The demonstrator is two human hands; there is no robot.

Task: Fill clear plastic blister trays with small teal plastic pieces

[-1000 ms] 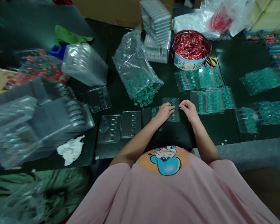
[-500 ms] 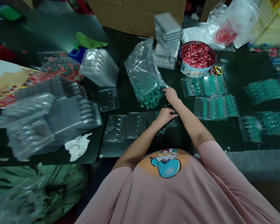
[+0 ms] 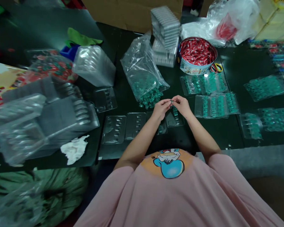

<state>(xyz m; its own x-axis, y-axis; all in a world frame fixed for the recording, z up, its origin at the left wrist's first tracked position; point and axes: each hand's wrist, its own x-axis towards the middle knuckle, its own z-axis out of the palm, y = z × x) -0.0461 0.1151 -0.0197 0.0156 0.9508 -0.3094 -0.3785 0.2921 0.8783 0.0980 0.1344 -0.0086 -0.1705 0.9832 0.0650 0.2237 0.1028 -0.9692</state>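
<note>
My left hand [image 3: 162, 109] and my right hand [image 3: 181, 105] meet fingertip to fingertip, pinching one small green piece [image 3: 171, 101] between them. It is too small to make out fully. Just beneath my hands lies a clear plastic blister tray [image 3: 170, 120] with a row of green pieces in its slots. Left of it, partly behind my left forearm, are more clear trays [image 3: 114, 129]. A clear plastic bag [image 3: 142, 63] lies beyond my left hand, with a heap of green pieces [image 3: 150, 97] spilling from its mouth.
Filled trays of green pieces [image 3: 216, 105] lie to the right. Behind them stand a round tin [image 3: 196, 67] of red wrapped packets and scissors [image 3: 216, 67]. Stacked clear trays [image 3: 94, 67] and a crumpled white tissue [image 3: 74, 149] are at the left. A cardboard box [image 3: 132, 15] stands at the back.
My right hand has left the bag's mouth and come back toward me to join my left hand. My left hand has risen slightly off the tray. The view has shifted a little.
</note>
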